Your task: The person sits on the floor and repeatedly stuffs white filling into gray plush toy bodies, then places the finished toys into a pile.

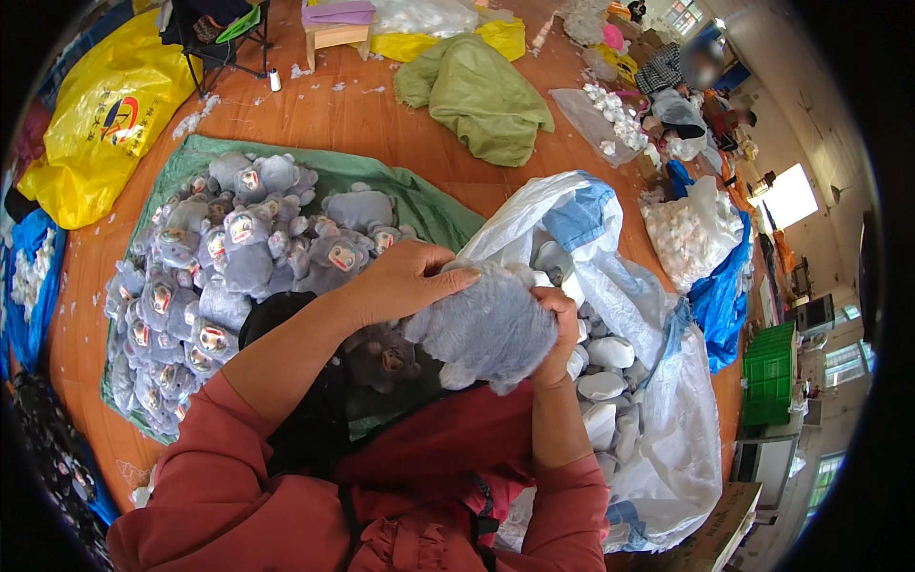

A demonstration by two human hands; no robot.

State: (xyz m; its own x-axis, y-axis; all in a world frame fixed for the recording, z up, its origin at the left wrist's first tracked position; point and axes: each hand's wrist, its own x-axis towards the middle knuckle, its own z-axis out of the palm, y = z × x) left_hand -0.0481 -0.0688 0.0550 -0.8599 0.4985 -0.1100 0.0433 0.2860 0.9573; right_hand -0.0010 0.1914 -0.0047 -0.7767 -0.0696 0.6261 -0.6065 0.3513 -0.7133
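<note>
Grey plush toy (488,329) sits gripped between your hands above the white sack (658,315); your left hand (405,281) clamps its top; your right hand (562,329) clasps its side.

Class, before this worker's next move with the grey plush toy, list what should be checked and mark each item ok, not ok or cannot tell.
1. Both hands on the grey plush toy: ok; left hand on top, right hand at its side.
2. Toy fully stuffed: cannot tell.
3. White plastic bag open and close by: ok.
4. White pieces in the bag within reach: ok.
5. Pile of plush toys on the green sheet: ok, none spilled onto the floor.
</note>
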